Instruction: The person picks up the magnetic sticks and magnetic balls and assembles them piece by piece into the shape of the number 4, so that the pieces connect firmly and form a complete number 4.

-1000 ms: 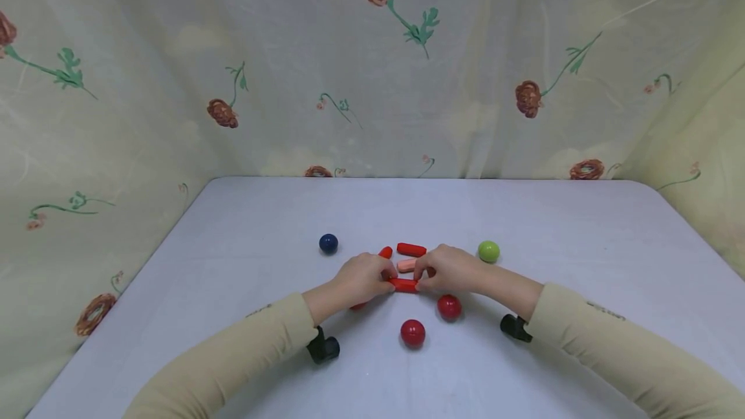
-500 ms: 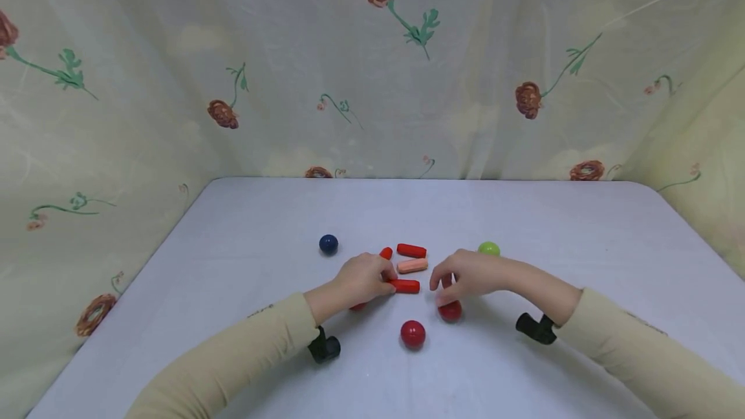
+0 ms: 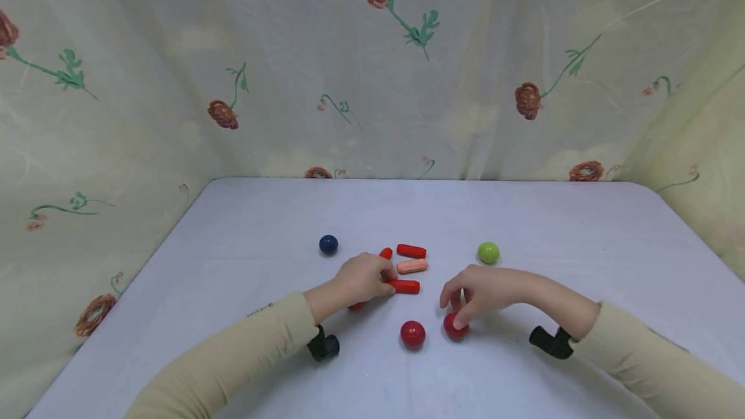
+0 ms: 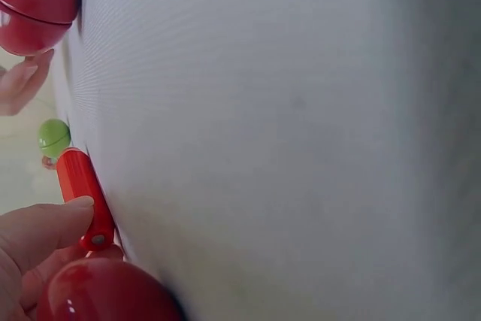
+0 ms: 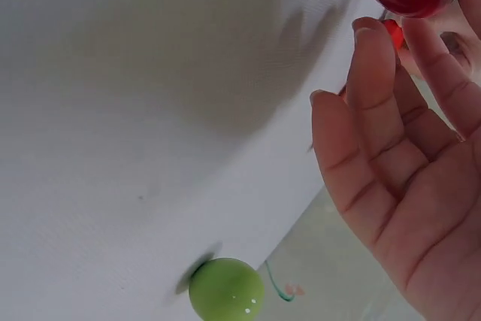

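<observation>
Near the middle of the pale table, the left hand has a firm pinch on a red stick, and the left wrist view gives away what the head view hides: the thumb pressed along its side and a small metallic spot on the near end. Close below, that same view fills a corner with a rounded red thing, while from overhead only some red shows under the hand! Over to the right hand, thumb on a red ball; the right wrist view adds a finger reaching the ball opposite the thumb, so it is a narrow grip, the other fingers gently curved and apart from it. Just beside sits a second red ball. Only the head view lays out the rest: a pink stick and another red stick lying beyond the held one, a red tip peeking past the left hand, a dark blue ball far left, and a green ball behind the right hand.
</observation>
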### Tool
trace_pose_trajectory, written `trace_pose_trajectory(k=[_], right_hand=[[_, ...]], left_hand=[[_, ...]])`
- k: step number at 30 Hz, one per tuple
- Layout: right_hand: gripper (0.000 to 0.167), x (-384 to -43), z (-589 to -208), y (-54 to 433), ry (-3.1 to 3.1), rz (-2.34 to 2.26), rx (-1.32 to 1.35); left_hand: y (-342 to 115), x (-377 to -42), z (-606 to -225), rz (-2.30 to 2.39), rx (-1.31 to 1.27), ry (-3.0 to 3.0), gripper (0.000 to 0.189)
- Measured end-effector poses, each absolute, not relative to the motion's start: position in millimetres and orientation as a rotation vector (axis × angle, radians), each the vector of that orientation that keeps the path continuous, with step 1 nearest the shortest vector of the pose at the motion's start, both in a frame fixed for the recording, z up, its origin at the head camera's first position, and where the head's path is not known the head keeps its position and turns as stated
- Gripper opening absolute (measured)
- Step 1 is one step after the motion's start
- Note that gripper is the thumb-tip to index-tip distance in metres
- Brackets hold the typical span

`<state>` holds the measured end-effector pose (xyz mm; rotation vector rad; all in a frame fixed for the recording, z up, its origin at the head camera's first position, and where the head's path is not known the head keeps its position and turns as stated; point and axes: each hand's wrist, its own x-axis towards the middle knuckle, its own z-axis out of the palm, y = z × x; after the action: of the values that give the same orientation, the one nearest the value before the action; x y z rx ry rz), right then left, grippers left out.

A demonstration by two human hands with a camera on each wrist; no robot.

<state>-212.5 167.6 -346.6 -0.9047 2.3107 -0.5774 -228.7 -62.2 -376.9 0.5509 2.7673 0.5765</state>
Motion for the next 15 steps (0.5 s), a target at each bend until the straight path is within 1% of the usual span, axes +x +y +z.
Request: trace_pose_trajectory(k=[4,8,15], right_hand=[[0.021,-212.5,-349.9,170.7,2.296,-0.534,-0.883],[0.023,-211.8,-351.2,171.6,2.274,-0.493,-0.863],[0.023,-213.8,-352.4,170.8,2.310,-0.527,-0.922]], left_hand=[[-62.1,-229.1,-376.8,0.545,0.571,2.773,0.024],[-61.2,-229.7,-377.5,0.500,0.593,2.780,0.025],[-60.0,-230.0,-377.3,0.491,0.553,2.778,0.025]])
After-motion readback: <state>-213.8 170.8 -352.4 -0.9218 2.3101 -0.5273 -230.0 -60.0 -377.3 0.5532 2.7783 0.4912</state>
